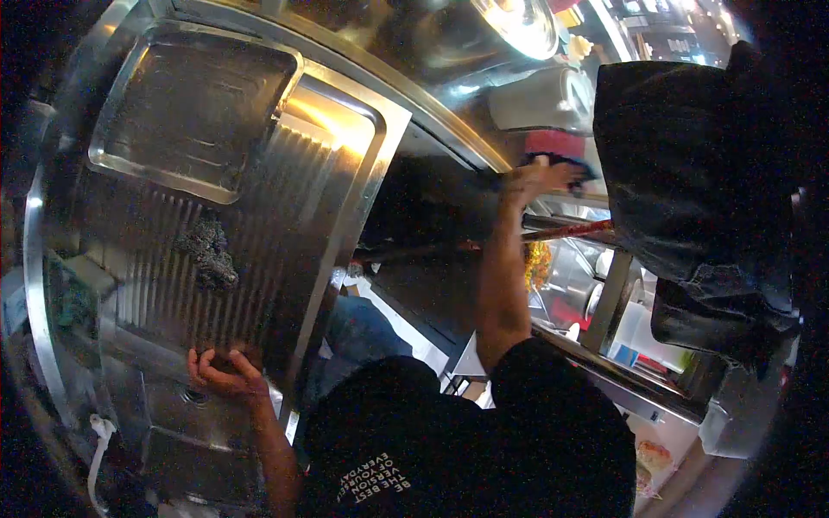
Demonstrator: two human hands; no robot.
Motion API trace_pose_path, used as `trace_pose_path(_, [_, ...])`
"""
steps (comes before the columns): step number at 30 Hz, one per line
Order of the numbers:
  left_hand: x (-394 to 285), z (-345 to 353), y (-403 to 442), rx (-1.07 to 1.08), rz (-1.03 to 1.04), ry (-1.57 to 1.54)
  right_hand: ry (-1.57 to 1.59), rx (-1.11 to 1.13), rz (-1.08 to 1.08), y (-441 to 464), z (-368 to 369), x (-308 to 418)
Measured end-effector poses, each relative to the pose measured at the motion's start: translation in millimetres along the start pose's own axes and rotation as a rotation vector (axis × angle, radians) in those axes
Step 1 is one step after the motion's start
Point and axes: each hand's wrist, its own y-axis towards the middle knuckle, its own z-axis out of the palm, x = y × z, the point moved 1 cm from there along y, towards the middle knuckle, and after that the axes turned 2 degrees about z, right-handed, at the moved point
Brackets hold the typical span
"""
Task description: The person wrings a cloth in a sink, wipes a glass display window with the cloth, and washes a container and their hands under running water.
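My left hand (226, 373) rests at the lower end of the ribbed steel drainboard (173, 298), its fingers apart and slightly curled, with nothing seen in them. A grey metal scouring pad (208, 252) lies on the ribs beyond it. Further up sits a shallow rectangular steel tray (194, 112). Out to the right, my right hand (544, 179) is stretched over a ledge, closed on a dark cloth (580, 166). Motion blurs this hand and the cloth. Just beyond them are a pink-red item (553, 142) and a white rounded container (540, 99).
A sink basin (203, 453) lies below the left hand, near a white hose-like piece (101, 449). Dark clothing (691, 173) fills the right side; whether someone wears it is unclear. Shelves with assorted items (574, 281) show beneath the right arm. A round shiny pan (518, 26) stands at the top.
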Motion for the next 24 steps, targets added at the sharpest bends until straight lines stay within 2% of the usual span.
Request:
trace_pose_path(4, [-7.7, 4.9, -0.6, -0.006, -0.04, -0.1, -0.24, -0.19, -0.368, 89.2, -29.2, 34.9])
trace_pose_path(7, [-9.1, -1.5, 0.0, 0.019, -0.052, -0.06, -0.395, -0.096, -0.527, 88.2, -24.6, 24.3])
trace_pose_path(9, [-10.9, -2.8, 4.2, 0.026, -0.029, -0.036, -0.459, 0.099, -0.635, 58.2, -6.6, 6.5])
trace_pose_path(11, [-12.2, -3.1, 4.4, 0.03, -0.033, -0.032, -0.485, 0.375, -0.767, 31.3, 19.1, 18.7])
trace_pose_path(12, [-12.1, -2.9, 4.8, 0.032, -0.033, -0.028, -0.498, 0.535, -0.812, 24.8, 28.0, 48.3])
trace_pose_path(13, [-10.2, -2.6, 4.7, 0.035, -0.028, -0.027, -0.544, 0.752, -0.761, 23.4, 32.5, 103.3])
trace_pose_path(15, [-7.1, -1.9, 2.2, 0.043, -0.02, -0.026, -0.405, 0.909, -0.916, 23.2, 59.8, 120.1])
trace_pose_path(16, [-9.7, -3.4, 2.6, 0.05, -0.037, -0.031, -0.214, 0.838, -1.119, 22.6, 75.9, 134.2])
trace_pose_path(18, [-15.7, -8.4, 5.5, 0.063, -0.066, -0.044, -0.281, 0.803, -1.134, 36.5, 78.3, 177.3])
trace_pose_path(23, [-13.7, -10.7, 4.6, 0.07, -0.047, 0.038, -0.324, 0.488, -1.117, 98.1, 54.7, 216.4])
trace_pose_path(24, [-12.0, -10.0, 5.4, 0.057, -0.033, 0.045, -0.266, 0.523, -0.821, 98.2, 45.0, 224.7])
